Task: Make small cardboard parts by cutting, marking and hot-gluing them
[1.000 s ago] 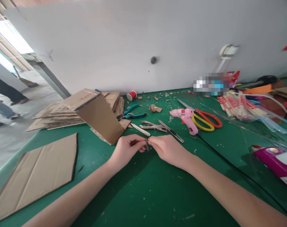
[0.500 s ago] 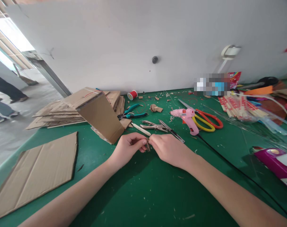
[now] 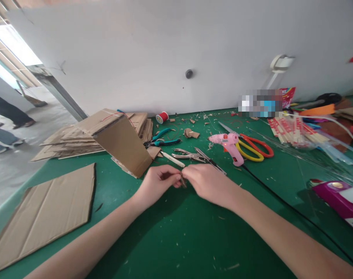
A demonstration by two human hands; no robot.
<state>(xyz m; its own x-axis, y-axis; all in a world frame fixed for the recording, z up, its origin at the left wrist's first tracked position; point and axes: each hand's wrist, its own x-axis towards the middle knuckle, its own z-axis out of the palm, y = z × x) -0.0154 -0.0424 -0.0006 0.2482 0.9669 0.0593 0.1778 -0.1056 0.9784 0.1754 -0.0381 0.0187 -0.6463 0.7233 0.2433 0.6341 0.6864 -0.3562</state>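
My left hand point(image 3: 159, 184) and my right hand point(image 3: 207, 184) meet over the middle of the green table, both with closed fingers. Between their fingertips is a small brown piece point(image 3: 183, 181), perhaps cardboard; the fingers cover most of it. Just beyond the hands lie a white stick-shaped tool point(image 3: 173, 159), a silver hole punch point(image 3: 189, 155) and a metal-bladed cutter point(image 3: 210, 161). A pink glue gun point(image 3: 228, 145) rests to the right of my right hand. Left of my left hand, a folded cardboard form point(image 3: 122, 145) leans at a slant.
Stacked cardboard point(image 3: 68, 141) and a flat cardboard sheet point(image 3: 48, 217) occupy the left side. Behind are teal pliers point(image 3: 161, 137), a red thread spool point(image 3: 162, 117) and scissors point(image 3: 256, 149). A black cord point(image 3: 283, 199) runs right, near a purple device point(image 3: 333, 197). Someone's legs point(image 3: 7, 112) show far left.
The small brown piece has tilted slightly between my fingertips. Both hands keep nearly the same place, and the view has shifted a little.
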